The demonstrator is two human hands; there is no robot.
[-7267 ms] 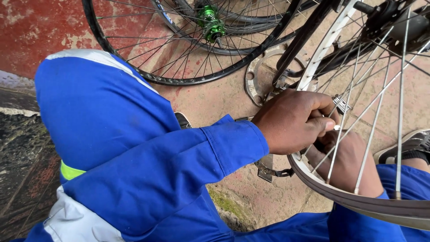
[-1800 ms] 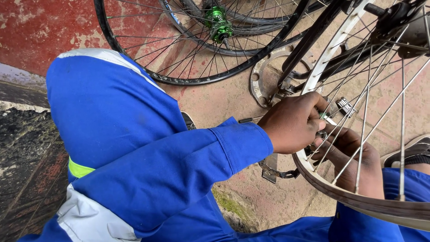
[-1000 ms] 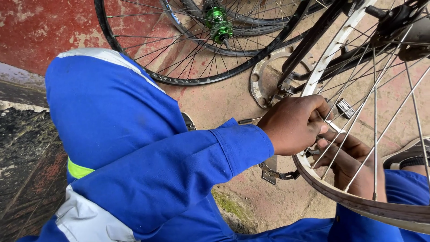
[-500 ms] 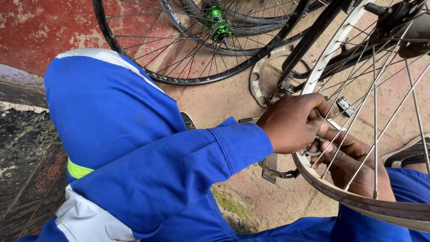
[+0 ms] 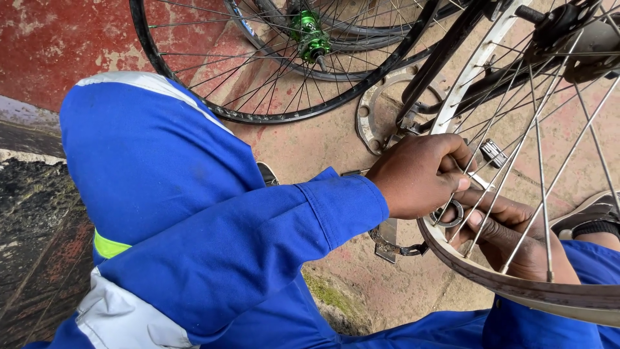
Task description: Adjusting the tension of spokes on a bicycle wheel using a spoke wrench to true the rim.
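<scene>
A silver bicycle wheel rim [image 5: 516, 291] with thin spokes [image 5: 539, 168] fills the right side. My left hand [image 5: 423, 174], in a blue sleeve, reaches in from the left, its fingers pinched on a small round metal spoke key [image 5: 454, 214] at a spoke close to the rim. Behind the spokes, my right hand [image 5: 516, 242] lies against the inside of the rim, and its thumb touches the key. The spoke end under my left fingers is hidden.
A black wheel [image 5: 213, 97] with a green hub [image 5: 310, 39] leans at the top. A black frame tube [image 5: 439, 58] and a toothed metal ring [image 5: 374, 116] sit behind my hands. A metal part with chain [image 5: 391, 242] lies on the concrete. A sandalled foot [image 5: 591, 213] is at right.
The spokes have shifted across the view as the wheel turned a little. My right hand has slid slightly along the rim. My left hand stays pinched at the same spot.
</scene>
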